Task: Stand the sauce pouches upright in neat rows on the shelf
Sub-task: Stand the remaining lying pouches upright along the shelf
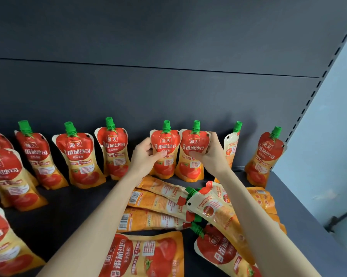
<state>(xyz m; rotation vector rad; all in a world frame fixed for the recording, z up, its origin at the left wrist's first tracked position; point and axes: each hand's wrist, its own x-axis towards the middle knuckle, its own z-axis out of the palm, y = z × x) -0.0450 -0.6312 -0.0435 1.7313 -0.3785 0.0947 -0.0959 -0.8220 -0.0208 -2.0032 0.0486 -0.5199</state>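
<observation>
Two red-and-orange tomato sauce pouches with green caps stand side by side at the back of the dark shelf [78, 208]. My left hand [143, 156] grips the left pouch [164, 154] by its left edge, thumb across the front. The right pouch [192, 156] is gripped at its upper right by my right hand [210, 154]. Several more pouches stand along the back wall, such as one pouch [113, 148] to the left and another [265, 156] at the far right. A heap of pouches [160, 208] lies flat in front.
A thin pouch [231, 144] stands edge-on just right of my right hand. More upright pouches [8, 180] crowd the front left. A perforated shelf upright [316, 92] and a pale wall [332, 136] bound the right side.
</observation>
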